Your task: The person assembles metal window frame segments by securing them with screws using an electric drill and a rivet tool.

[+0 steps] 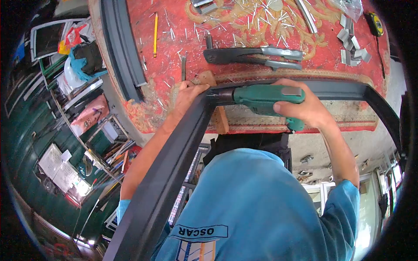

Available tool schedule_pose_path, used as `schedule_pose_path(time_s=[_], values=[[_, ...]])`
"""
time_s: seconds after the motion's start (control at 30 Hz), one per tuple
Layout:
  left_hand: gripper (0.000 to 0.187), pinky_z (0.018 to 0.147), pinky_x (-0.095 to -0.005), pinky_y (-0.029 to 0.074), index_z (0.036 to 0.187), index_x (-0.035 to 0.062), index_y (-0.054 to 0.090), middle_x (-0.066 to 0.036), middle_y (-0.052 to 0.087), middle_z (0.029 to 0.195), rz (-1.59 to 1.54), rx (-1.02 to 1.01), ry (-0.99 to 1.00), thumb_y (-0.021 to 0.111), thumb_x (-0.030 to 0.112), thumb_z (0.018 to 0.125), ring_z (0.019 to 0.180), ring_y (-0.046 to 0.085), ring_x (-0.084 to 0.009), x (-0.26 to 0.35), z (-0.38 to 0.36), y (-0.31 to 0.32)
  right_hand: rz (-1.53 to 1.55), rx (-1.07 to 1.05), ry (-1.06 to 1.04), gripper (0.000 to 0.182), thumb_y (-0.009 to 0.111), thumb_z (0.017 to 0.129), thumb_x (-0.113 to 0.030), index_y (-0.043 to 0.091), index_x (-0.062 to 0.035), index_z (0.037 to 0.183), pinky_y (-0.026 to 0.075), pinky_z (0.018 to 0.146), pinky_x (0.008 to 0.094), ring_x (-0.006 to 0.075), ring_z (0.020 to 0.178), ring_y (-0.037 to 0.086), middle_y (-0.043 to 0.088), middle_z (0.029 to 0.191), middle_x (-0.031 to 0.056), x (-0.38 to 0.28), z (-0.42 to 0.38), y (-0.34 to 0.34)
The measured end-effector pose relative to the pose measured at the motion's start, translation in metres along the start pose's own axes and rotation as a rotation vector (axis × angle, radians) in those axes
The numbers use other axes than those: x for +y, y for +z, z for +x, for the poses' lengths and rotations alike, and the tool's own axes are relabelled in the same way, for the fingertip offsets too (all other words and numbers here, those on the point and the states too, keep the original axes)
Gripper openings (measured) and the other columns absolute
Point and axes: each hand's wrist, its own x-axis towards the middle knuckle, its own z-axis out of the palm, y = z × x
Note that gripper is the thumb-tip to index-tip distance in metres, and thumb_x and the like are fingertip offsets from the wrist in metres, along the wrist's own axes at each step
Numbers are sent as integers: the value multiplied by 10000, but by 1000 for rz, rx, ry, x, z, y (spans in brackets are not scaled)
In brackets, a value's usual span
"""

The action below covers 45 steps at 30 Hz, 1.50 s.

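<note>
My right hand is wrapped round a green power drill, held sideways over the frame. The drill's dark chuck end points left, right at the corner of a dark grey metal frame. My left hand grips that same corner from its outer side, fingers bent over the profile. Just beyond its fingers a narrow dark metal strip lies on the table cover. A wooden block shows beneath the corner. The drill's tip is hidden against the profile.
A hand riveter lies beyond the frame on the red patterned cover, amid scattered rivets. A yellow pencil and dark profiles lie left. Metal corner brackets and a tape measure are at right. Cluttered shelving stands left.
</note>
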Motion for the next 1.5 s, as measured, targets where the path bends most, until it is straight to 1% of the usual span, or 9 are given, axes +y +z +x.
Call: schedule_pose_path(time_s=[0.1,0.2,0.33,0.37,0.4,0.6,0.67,1.27,1.5], values=[[356,881,-387,357,1139,94,625,-87,701,895,-10,30,121,687,124,789,789,610,-276,2,5,-2,-28,11,-22,698,831,730,-344,565,-19,1287,482,919,314,183,1061,603,641,1178,122,-2,-1,0],[271,786,-389,458,1068,122,713,-147,587,890,-10,4,-25,742,173,803,894,574,-319,-1,0,2,-38,-18,-69,588,813,743,-322,597,-47,1215,478,877,303,155,994,597,656,1084,79,-8,-2,1],[261,788,-382,459,1066,117,722,-148,590,879,13,-71,-122,735,185,814,902,576,-311,-3,-1,4,-46,-39,-99,478,786,763,-296,605,-63,1139,467,819,292,122,909,574,650,965,24,-15,-4,3],[321,831,-385,408,1112,112,658,-114,638,858,19,-38,-4,712,161,800,839,582,-296,-4,1,3,-48,-40,-112,459,779,767,-291,604,-65,1126,464,811,290,117,894,570,648,941,15,-16,-4,4],[386,875,-387,357,1159,108,594,-80,686,838,26,-4,115,688,137,786,776,588,-281,-5,2,3,-49,-39,-111,459,779,767,-291,604,-65,1126,464,811,290,117,894,570,648,941,15,-17,-4,4],[369,867,-392,360,1138,114,606,-77,670,800,21,6,94,687,128,778,772,585,-285,-5,2,4,-110,-31,-146,436,765,776,-281,602,-70,1121,461,839,286,122,903,579,652,938,33,-16,-4,3],[367,864,-392,361,1134,115,608,-77,667,791,15,14,103,687,132,777,769,583,-286,-6,2,3,-130,-61,-96,487,721,757,-191,592,-36,1200,453,877,287,116,955,564,653,1002,37,-21,-6,3],[391,839,-399,372,1144,109,600,-85,653,769,29,37,140,698,156,769,751,563,-297,-5,4,4,-187,-63,-176,490,746,751,-223,607,-10,1170,479,815,277,114,907,575,646,974,39,-21,2,-2],[409,823,-404,390,1147,125,596,-89,659,778,61,61,116,709,159,755,765,565,-310,-6,2,9,-122,-3,-85,516,752,758,-236,609,11,1187,500,808,295,132,890,604,667,984,53,-27,5,-3]])
